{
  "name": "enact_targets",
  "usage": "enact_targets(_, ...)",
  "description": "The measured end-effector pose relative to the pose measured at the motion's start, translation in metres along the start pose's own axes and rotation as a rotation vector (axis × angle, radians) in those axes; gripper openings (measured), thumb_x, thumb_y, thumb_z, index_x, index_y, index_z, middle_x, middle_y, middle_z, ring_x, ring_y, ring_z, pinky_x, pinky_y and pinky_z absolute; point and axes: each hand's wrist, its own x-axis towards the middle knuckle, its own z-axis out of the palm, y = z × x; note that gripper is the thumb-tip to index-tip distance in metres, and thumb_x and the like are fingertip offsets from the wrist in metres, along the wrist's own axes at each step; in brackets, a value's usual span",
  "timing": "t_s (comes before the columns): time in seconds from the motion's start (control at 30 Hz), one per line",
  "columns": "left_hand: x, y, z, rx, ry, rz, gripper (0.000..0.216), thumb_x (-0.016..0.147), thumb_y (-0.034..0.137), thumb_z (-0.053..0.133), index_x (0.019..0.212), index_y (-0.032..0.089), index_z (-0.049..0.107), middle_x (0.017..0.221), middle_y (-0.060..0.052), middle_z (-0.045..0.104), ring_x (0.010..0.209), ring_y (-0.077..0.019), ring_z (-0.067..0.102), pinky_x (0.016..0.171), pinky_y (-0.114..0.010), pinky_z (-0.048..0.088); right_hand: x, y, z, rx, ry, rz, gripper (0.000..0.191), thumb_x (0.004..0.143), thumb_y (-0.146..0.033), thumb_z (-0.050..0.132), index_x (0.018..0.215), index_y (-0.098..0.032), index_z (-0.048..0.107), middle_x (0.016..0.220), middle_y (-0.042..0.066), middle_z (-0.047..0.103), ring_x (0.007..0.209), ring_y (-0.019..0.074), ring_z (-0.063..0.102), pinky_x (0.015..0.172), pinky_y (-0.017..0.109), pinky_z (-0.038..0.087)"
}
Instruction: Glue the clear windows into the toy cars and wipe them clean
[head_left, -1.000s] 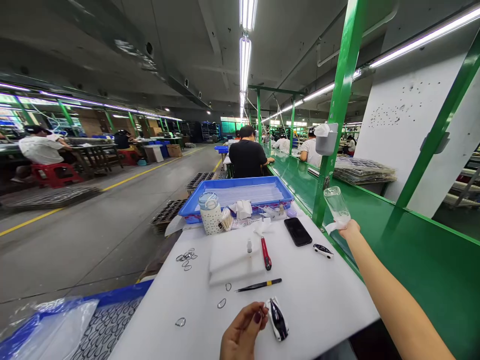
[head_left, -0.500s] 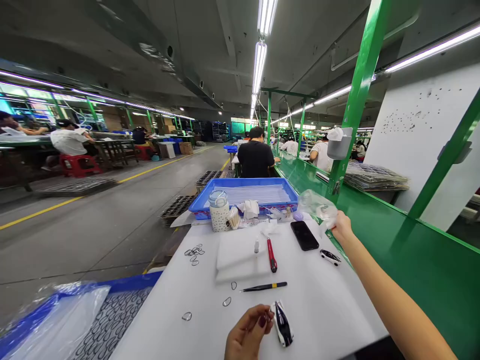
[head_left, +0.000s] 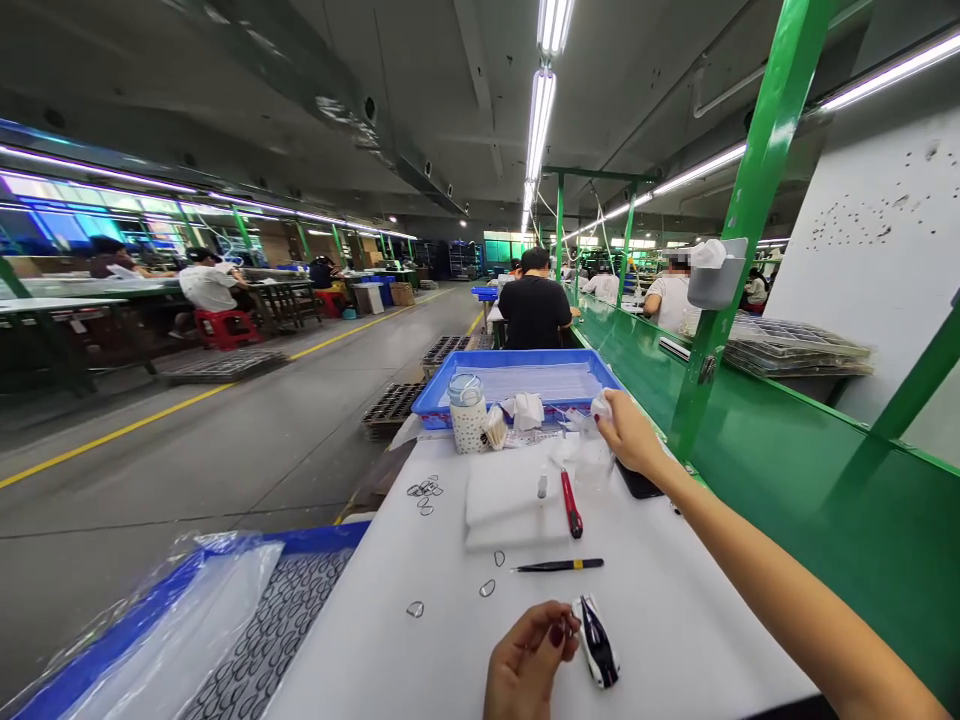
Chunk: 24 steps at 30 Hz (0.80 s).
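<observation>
My left hand (head_left: 531, 655) is closed in a pinch at the near end of the table, its fingertips against the side of a black-and-white toy car (head_left: 598, 645). What is between those fingertips is too small to make out. At the far right, my right hand (head_left: 631, 432) is closed on a small white crumpled piece (head_left: 602, 404) beside the blue tray. Clear plastic (head_left: 594, 466) lies below it, next to a red utility knife (head_left: 571, 505). Black tweezers (head_left: 559, 566) and several thin loop-shaped pieces (head_left: 487, 588) lie on the white table.
A blue tray (head_left: 431, 405), a dotted jar (head_left: 469, 425) and cotton swabs (head_left: 495, 430) stand at the back. A white foam pad (head_left: 502, 495) and a partly covered phone (head_left: 636, 482) lie nearer. Another blue tray (head_left: 315, 540) of loops is left; a green post (head_left: 739, 240) rises right.
My right hand has moved left and inward from the table's right edge, and the clear plastic it held is now on the table. The view has turned left. My left hand keeps its pinch.
</observation>
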Motion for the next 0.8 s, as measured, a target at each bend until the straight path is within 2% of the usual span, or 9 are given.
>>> enact_targets(0.07, -0.002, 0.002, 0.002, -0.022, -0.018, -0.009, 0.046, 0.049, 0.049, 0.094, 0.072, 0.014, 0.078, 0.072, -0.01, 0.069, 0.068, -0.0153, 0.06, 0.066, -0.025, 0.051, 0.013, -0.002, -0.001, 0.059, 0.062, 0.055, 0.025, 0.08, -0.045, 0.053, 0.083, -0.02, 0.056, 0.101, 0.013, 0.068, 0.099, 0.0278, 0.062, 0.091, 0.046, 0.048)
enact_targets(0.17, -0.004, 0.004, 0.005, -0.059, -0.025, -0.009, 0.043, 0.049, 0.048, 0.095, 0.072, 0.015, 0.078, 0.071, -0.009, 0.069, 0.066, -0.0121, 0.058, 0.065, -0.021, 0.049, 0.028, -0.013, -0.01, 0.197, 0.173, 0.147, 0.03, 0.084, -0.047, 0.041, 0.069, -0.022, 0.045, 0.086, 0.009, 0.068, 0.085, 0.0226, 0.063, 0.076, 0.037, 0.051)
enact_targets(0.27, -0.003, 0.004, 0.006, -0.093, -0.019, -0.027, 0.042, 0.05, 0.047, 0.095, 0.072, 0.016, 0.078, 0.071, -0.009, 0.07, 0.066, -0.0114, 0.058, 0.064, -0.02, 0.047, 0.02, -0.037, -0.025, 0.597, 0.177, 0.291, 0.034, 0.085, -0.05, 0.041, 0.064, -0.022, 0.042, 0.061, 0.003, 0.056, 0.059, 0.0164, 0.056, 0.057, 0.029, 0.047)
enact_targets(0.33, -0.002, 0.004, 0.007, -0.111, -0.013, -0.044, 0.042, 0.049, 0.047, 0.096, 0.071, 0.015, 0.078, 0.07, -0.009, 0.07, 0.064, -0.0111, 0.058, 0.063, -0.02, 0.046, 0.0, -0.056, -0.033, 0.925, 0.018, 0.418, 0.041, 0.083, -0.051, 0.053, 0.059, -0.021, 0.04, 0.047, -0.003, 0.04, 0.045, 0.0107, 0.041, 0.048, 0.025, 0.039)
enact_targets(0.4, -0.001, 0.005, 0.007, -0.126, -0.005, -0.046, 0.042, 0.048, 0.045, 0.096, 0.07, 0.015, 0.078, 0.069, -0.008, 0.07, 0.063, -0.0106, 0.059, 0.063, -0.02, 0.046, -0.027, -0.068, -0.034, 1.08, -0.195, 0.51, 0.045, 0.082, -0.051, 0.063, 0.059, -0.02, 0.04, 0.045, -0.006, 0.032, 0.04, 0.0067, 0.027, 0.041, 0.022, 0.027)
enact_targets(0.5, 0.001, 0.004, 0.007, -0.147, 0.002, -0.044, 0.041, 0.048, 0.043, 0.097, 0.07, 0.014, 0.078, 0.068, -0.009, 0.07, 0.06, -0.0099, 0.06, 0.062, -0.019, 0.046, -0.068, -0.066, -0.023, 1.117, -0.458, 0.599, 0.047, 0.082, -0.056, 0.067, 0.065, -0.02, 0.043, 0.045, -0.008, 0.029, 0.039, 0.0051, 0.021, 0.04, 0.02, 0.019)
enact_targets(0.6, 0.003, 0.002, 0.006, -0.166, 0.015, -0.06, 0.041, 0.05, 0.043, 0.096, 0.071, 0.013, 0.078, 0.068, -0.009, 0.071, 0.058, -0.0107, 0.062, 0.06, -0.02, 0.046, -0.099, -0.051, -0.007, 1.099, -0.58, 0.645, 0.053, 0.079, -0.061, 0.07, 0.066, -0.02, 0.039, 0.047, -0.009, 0.027, 0.042, 0.0039, 0.019, 0.042, 0.019, 0.017)
enact_targets(0.7, 0.005, -0.003, 0.001, -0.181, 0.027, -0.05, 0.04, 0.053, 0.041, 0.096, 0.074, 0.012, 0.077, 0.071, -0.01, 0.071, 0.062, -0.0131, 0.064, 0.063, -0.022, 0.049, -0.118, -0.044, 0.001, 0.991, -0.665, 0.64, 0.05, 0.078, -0.06, 0.072, 0.072, -0.018, 0.043, 0.056, -0.006, 0.042, 0.042, 0.0027, 0.026, 0.043, 0.019, 0.018)
enact_targets(0.8, 0.008, -0.007, -0.005, -0.181, 0.027, -0.031, 0.039, 0.057, 0.041, 0.094, 0.076, 0.012, 0.076, 0.074, -0.011, 0.071, 0.065, -0.0153, 0.065, 0.065, -0.025, 0.051, -0.128, -0.052, 0.005, 0.873, -0.752, 0.602, 0.044, 0.083, -0.059, 0.065, 0.079, -0.018, 0.05, 0.071, 0.0, 0.057, 0.041, 0.0036, 0.034, 0.041, 0.02, 0.023)
